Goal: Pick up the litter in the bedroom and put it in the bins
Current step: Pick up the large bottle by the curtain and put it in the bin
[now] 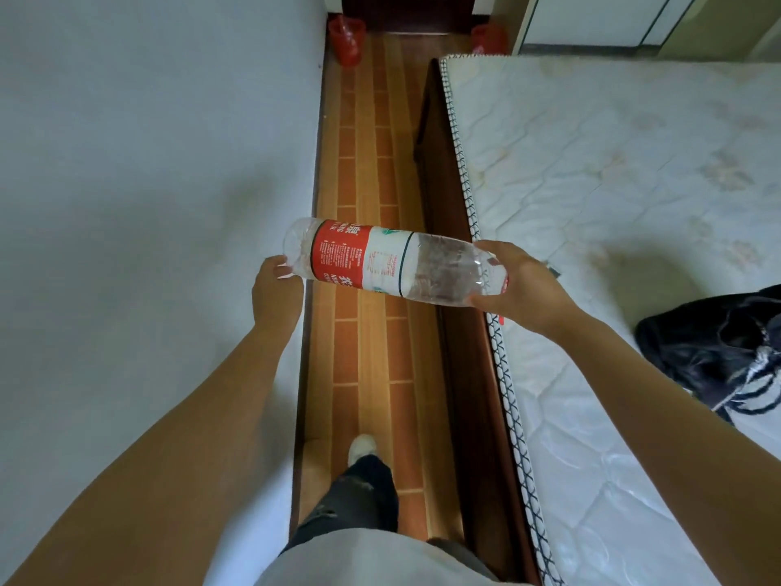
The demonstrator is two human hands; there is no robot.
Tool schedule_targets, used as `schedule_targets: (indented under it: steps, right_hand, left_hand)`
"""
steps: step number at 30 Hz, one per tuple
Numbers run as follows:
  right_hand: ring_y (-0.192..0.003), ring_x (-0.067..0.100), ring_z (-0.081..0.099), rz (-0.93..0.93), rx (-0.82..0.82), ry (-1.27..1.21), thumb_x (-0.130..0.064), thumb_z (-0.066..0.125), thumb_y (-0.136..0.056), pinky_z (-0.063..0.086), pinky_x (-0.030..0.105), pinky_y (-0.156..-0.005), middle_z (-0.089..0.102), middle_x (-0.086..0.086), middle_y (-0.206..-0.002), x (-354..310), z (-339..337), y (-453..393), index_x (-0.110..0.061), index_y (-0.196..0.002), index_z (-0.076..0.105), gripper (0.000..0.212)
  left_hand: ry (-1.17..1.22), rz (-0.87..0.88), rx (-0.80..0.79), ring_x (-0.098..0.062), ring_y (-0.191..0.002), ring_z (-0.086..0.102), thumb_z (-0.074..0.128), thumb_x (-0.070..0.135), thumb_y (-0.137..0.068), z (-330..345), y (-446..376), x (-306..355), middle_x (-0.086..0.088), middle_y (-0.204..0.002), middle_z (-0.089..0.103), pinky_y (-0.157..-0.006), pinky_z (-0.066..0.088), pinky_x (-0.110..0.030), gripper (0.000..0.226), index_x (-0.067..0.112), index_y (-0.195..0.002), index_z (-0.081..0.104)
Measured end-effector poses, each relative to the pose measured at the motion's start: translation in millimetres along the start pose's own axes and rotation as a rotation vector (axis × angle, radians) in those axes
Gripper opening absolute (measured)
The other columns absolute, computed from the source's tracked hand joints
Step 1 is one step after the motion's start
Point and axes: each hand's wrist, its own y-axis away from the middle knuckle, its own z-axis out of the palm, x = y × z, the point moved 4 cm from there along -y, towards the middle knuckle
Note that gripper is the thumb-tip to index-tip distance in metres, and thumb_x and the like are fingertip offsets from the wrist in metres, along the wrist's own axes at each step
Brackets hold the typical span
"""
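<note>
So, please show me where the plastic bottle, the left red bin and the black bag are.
plastic bottle point(382, 259): head view, on its red and white label.
left red bin point(347, 41): head view, on its front wall, by the wall.
black bag point(710, 353): head view, on its dark cloth, on the mattress.

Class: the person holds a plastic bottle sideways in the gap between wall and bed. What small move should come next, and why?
Probably step forward along the floor: the right hand grips the bottle, the left hand touches its base, and both red bins stand far ahead by the door.
</note>
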Motion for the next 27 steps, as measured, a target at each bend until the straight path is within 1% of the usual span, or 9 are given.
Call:
schedule_targets:
  steps: [3,6,9,11,14,17,20,23,27]
  right_hand:
    - [-0.094,0.005,0.047,-0.011,0.022,0.029,-0.018,0.076,-0.072,0.032,-0.006,-0.062,0.045,-0.011,-0.109,-10,-7,-44,-0.021,-0.131,0.044,0.067]
    - [-0.101,0.007,0.047,0.009,0.033,0.041,-0.021,0.077,-0.072,0.035,0.014,-0.077,0.049,-0.008,-0.119,-14,-16,-81,-0.022,-0.133,0.041,0.071]
    - [-0.104,0.008,0.049,-0.010,0.051,0.055,-0.021,0.078,-0.070,0.034,0.019,-0.081,0.051,-0.002,-0.127,-16,-25,-120,-0.021,-0.133,0.042,0.072]
    - [-0.104,0.008,0.049,-0.009,0.053,0.058,-0.022,0.078,-0.070,0.035,0.019,-0.080,0.050,-0.006,-0.123,-16,-31,-148,-0.022,-0.133,0.042,0.072]
    - [-0.097,0.009,0.049,-0.023,0.052,0.077,-0.022,0.078,-0.071,0.034,0.017,-0.079,0.044,-0.011,-0.111,-15,-40,-196,-0.022,-0.133,0.042,0.072]
    - [-0.101,0.007,0.047,-0.047,0.046,0.068,-0.022,0.077,-0.071,0.035,0.014,-0.078,0.046,-0.010,-0.112,-12,-51,-250,-0.021,-0.133,0.042,0.071]
    - [-0.098,0.008,0.047,-0.068,0.032,0.055,-0.020,0.077,-0.072,0.033,0.005,-0.068,0.050,-0.005,-0.113,-7,-67,-312,-0.020,-0.133,0.042,0.070]
    - [-0.098,0.008,0.048,-0.079,0.012,0.022,-0.020,0.077,-0.071,0.032,0.004,-0.068,0.053,-0.001,-0.118,-3,-86,-377,-0.021,-0.131,0.043,0.069]
    - [-0.088,0.002,0.049,-0.099,-0.007,0.021,-0.020,0.076,-0.072,0.035,-0.002,-0.060,0.048,-0.009,-0.111,-7,-111,-453,-0.022,-0.132,0.042,0.069]
  left_hand:
    - [0.013,0.017,-0.031,-0.030,-0.118,0.053,0.047,0.011,-0.094,8,-48,24,-0.016,-0.131,0.053,-0.099,0.042,-0.034,0.032,0.005,-0.126,0.049]
    - [-0.009,0.036,-0.033,-0.029,-0.117,0.054,0.047,0.012,-0.094,15,-85,46,-0.015,-0.130,0.054,-0.096,0.042,-0.030,0.031,0.005,-0.125,0.049]
    - [-0.019,0.063,-0.042,-0.030,-0.115,0.054,0.047,0.013,-0.094,26,-121,64,-0.016,-0.130,0.054,-0.096,0.043,-0.032,0.031,0.005,-0.124,0.050]
    - [-0.039,0.063,-0.045,-0.032,-0.115,0.055,0.046,0.013,-0.095,35,-145,75,-0.017,-0.128,0.055,-0.097,0.043,-0.034,0.030,0.004,-0.123,0.051]
    - [-0.053,0.076,-0.046,-0.033,-0.115,0.055,0.047,0.010,-0.094,51,-186,92,-0.018,-0.128,0.054,-0.097,0.043,-0.035,0.030,0.002,-0.122,0.051]
    - [-0.029,0.065,-0.033,-0.032,-0.117,0.053,0.047,0.007,-0.093,68,-227,109,-0.018,-0.130,0.053,-0.100,0.041,-0.035,0.030,0.002,-0.123,0.050]
    - [-0.034,0.041,0.003,-0.031,-0.116,0.053,0.046,0.007,-0.093,92,-274,136,-0.017,-0.130,0.054,-0.098,0.042,-0.034,0.031,0.004,-0.124,0.050]
    - [-0.032,0.026,0.023,-0.033,-0.115,0.054,0.046,0.008,-0.094,113,-318,168,-0.018,-0.128,0.054,-0.100,0.043,-0.038,0.030,0.003,-0.123,0.050]
    - [-0.015,0.023,0.052,-0.036,-0.112,0.056,0.045,0.004,-0.091,132,-377,202,-0.021,-0.125,0.056,-0.099,0.046,-0.045,0.031,0.001,-0.122,0.050]
